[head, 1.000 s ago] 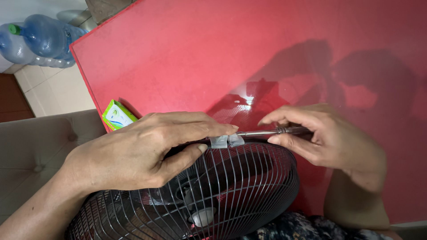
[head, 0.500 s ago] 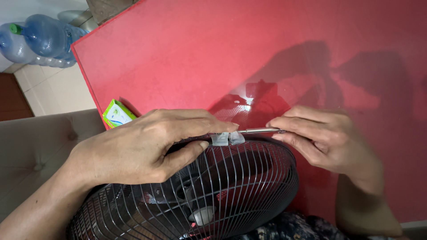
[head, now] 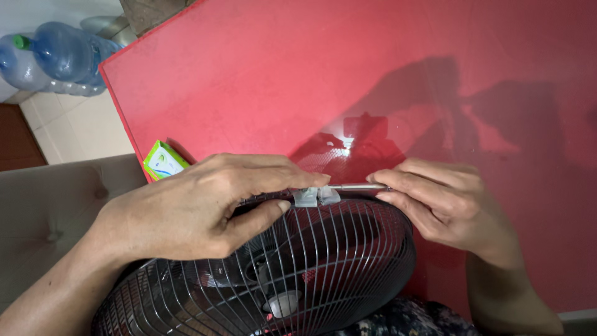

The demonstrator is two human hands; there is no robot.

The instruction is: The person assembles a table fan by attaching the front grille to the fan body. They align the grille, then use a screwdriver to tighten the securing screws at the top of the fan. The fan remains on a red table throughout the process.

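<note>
While your left hand [head: 193, 214] pinches the top rim of the black fan guard [head: 323, 267], beside the pale grey clip [head: 316, 196], your right hand [head: 444, 202] is closed around a screwdriver [head: 357, 186] whose tip meets that clip. Judging from this, the clip's screw is mid-work: the clip is in place on the rim and both guard halves look joined. The guard's thin wires fan out from a white hub, against the red counter [head: 311, 74].

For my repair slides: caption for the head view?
Left hand steadies the fan grille while right hand drives a screwdriver into its rim clip.
</note>
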